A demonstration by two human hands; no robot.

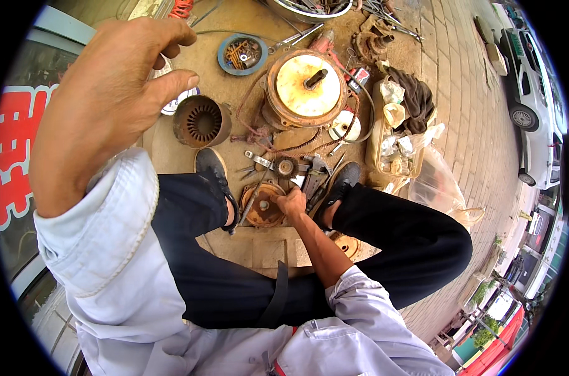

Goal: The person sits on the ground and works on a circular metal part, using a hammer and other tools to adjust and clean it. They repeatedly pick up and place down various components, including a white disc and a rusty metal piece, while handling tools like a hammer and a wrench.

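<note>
My left hand [112, 94] is raised close to the camera at the upper left. Its fingers curve, the thumb stands apart, and no object shows between them. Low between my shoes, my right hand [292, 203] is closed at the right rim of a rusty round motor end cover [265, 212]. A thin metal rod lies across the cover's left side. Just beyond sit a small gear-like part [285, 167] and several hand tools [315, 172]. Farther off stands a large motor [305, 84] with a pale round face and a shaft pointing up.
A slotted metal stator cylinder [203, 122] stands left of the motor. Behind it is a blue bowl [242, 54] of bolts. To the right, a tray [379, 141] holds rags and plastic bags. A metal basin [309, 11] is at the far edge. White cars [535, 106] are beyond the paving.
</note>
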